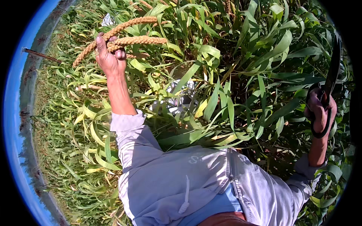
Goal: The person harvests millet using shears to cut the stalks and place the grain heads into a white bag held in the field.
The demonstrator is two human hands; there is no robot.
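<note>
My left hand point(111, 56) is raised over the leaves at the upper left, palm turned up. Its fingers close around ripe tan millet heads point(135, 41), two of which stick out clearly to the right. Another seed head point(138, 55) shows lower down, beside the fingers; I cannot tell whether it is held too. At the far right, my right hand point(319, 110) grips a pair of scissors point(333, 67) by the dark looped handles. Their long dark blades point to the top of the view, and glare and the rim blur the tips.
Dense green and yellowing millet leaves point(212, 107) surround both arms. More seed heads point(228, 7) hang along the top edge. A white and dark object point(181, 96) lies half hidden among leaves before me. Something white point(107, 20) shows beyond my left hand. A thin pole point(42, 55) juts up at left.
</note>
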